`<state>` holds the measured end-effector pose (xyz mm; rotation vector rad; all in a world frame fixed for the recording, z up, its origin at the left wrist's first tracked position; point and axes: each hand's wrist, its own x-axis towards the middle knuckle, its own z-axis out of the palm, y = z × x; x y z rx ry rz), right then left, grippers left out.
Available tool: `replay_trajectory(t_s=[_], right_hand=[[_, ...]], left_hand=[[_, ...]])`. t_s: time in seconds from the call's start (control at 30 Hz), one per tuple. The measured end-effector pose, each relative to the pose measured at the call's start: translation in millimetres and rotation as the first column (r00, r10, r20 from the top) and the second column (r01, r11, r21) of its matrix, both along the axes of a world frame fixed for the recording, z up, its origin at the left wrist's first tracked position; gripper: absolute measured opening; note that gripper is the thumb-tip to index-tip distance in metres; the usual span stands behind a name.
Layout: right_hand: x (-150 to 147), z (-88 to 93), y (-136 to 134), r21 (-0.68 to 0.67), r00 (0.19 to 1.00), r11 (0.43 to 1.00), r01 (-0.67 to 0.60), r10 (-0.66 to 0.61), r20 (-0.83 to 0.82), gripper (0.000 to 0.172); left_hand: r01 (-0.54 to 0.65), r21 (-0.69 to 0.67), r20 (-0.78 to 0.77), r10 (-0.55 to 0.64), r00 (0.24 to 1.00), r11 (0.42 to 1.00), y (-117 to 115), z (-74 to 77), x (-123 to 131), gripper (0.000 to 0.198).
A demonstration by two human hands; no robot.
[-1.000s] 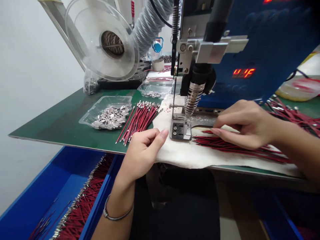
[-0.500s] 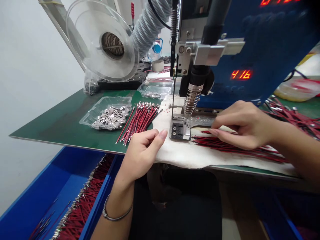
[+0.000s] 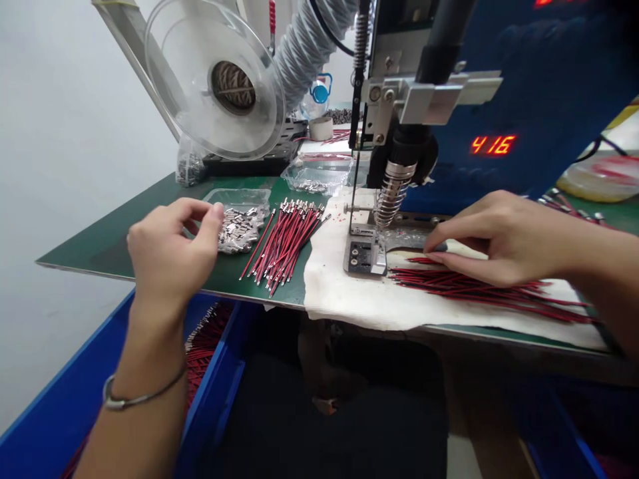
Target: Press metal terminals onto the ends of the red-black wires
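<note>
My left hand (image 3: 172, 249) hovers at the near side of a clear plastic tray (image 3: 259, 195) of small silver metal connectors (image 3: 239, 229). Its thumb and forefinger tips are close together, and whatever is between them cannot be made out. On the white cloth (image 3: 344, 306), my right hand (image 3: 489, 239) pinches with thumb and forefinger at the tip of a red wire (image 3: 422, 260), over a bundle of red and black wires (image 3: 449, 283). Left of that bundle sits a small metal jig (image 3: 366, 257) under the spring-wrapped tip (image 3: 394, 193) of a blue machine (image 3: 539, 86).
Wires with metal ends (image 3: 289, 239) lie on the green table (image 3: 110, 226) beside the tray. A clear reel (image 3: 170, 73) and a grey hose (image 3: 314, 40) stand behind. Below the table edge is a blue bin (image 3: 100, 359) holding more wires. A second clear tray (image 3: 304, 178) sits farther back.
My left hand has moved left, from beside the jig to the tray of connectors. My right hand stays over the wire bundle. The view has shifted slightly.
</note>
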<state>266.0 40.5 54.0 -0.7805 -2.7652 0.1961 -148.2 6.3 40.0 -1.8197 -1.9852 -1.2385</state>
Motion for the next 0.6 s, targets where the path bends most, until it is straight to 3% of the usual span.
replay_trajectory(t_s=[0.07,0.13,0.27,0.47,0.6], right_hand=[[1.0,2.8,-1.1,0.017,0.999,0.999,0.033,-0.034,0.037,0.037],[3.7,5.9,-1.7,-0.055,0.993,0.995,0.087,-0.082,0.088,0.037],[12.1,10.0,0.1,-0.230,0.973,0.957,0.176,-0.133,0.190,0.035],[14.8,7.5,1.6,-0.308,0.965,0.934,0.181,-0.109,0.237,0.030],[9.1,5.3,-0.7,-0.320,0.967,0.930,0.181,-0.109,0.231,0.021]], left_hand=[[-0.109,-0.120,-0.147,0.091,0.985,0.987,16.3,9.8,-17.0,0.024],[-0.094,-0.219,-0.222,0.044,0.974,0.971,28.5,16.8,-28.0,0.020],[-0.033,-0.423,-0.146,-0.032,0.989,0.905,39.0,25.2,-32.2,0.015],[0.055,-0.531,-0.078,-0.113,0.991,0.846,44.0,30.7,-27.0,0.011],[0.077,-0.540,-0.085,-0.146,0.986,0.838,52.0,29.6,-29.7,0.008]])
